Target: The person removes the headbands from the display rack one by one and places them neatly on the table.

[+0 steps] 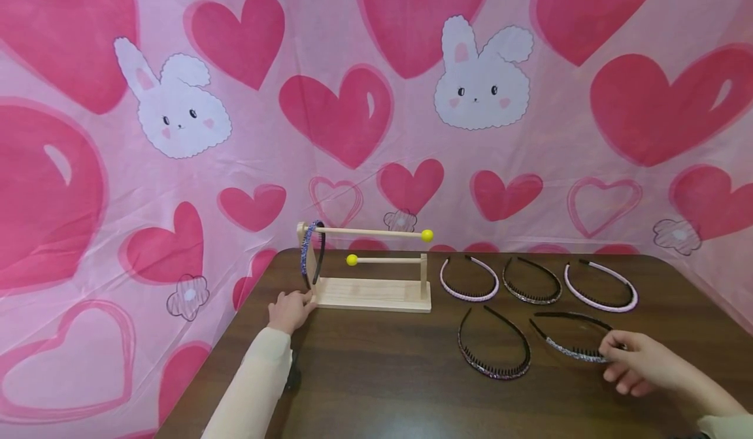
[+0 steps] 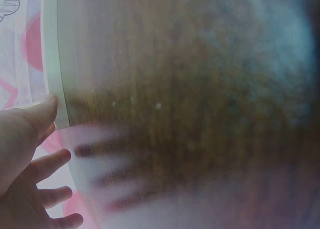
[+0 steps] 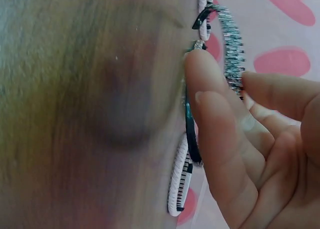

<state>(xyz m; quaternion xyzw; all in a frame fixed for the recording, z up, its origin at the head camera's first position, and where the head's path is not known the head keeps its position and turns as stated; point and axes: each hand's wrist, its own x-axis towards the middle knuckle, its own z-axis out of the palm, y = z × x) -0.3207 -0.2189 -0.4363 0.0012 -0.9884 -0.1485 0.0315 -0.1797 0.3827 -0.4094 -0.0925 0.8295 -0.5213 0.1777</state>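
Observation:
My left hand (image 1: 289,311) holds the near left corner of a wooden headband stand (image 1: 370,294), thumb against the base's edge in the left wrist view, other fingers spread. A blue glittery headband (image 1: 305,249) hangs at the left end of the stand's upper rod (image 1: 370,232). On the right, my right hand (image 1: 644,360) pinches a silver glittery headband (image 1: 573,351) by its curved, toothed part. Its black tips point left in the head view. In the right wrist view, the silver headband (image 3: 233,49) passes between thumb and fingers, partly hidden by them.
Behind the right hand lie a pink headband (image 1: 468,298), a dark glittery headband (image 1: 532,295) and a pale lilac headband (image 1: 606,307). Another dark glittery headband (image 1: 497,375) lies nearer. Yellow balls cap the upper rod and the lower rod (image 1: 388,260). A heart-patterned cloth hangs behind the table (image 1: 406,387).

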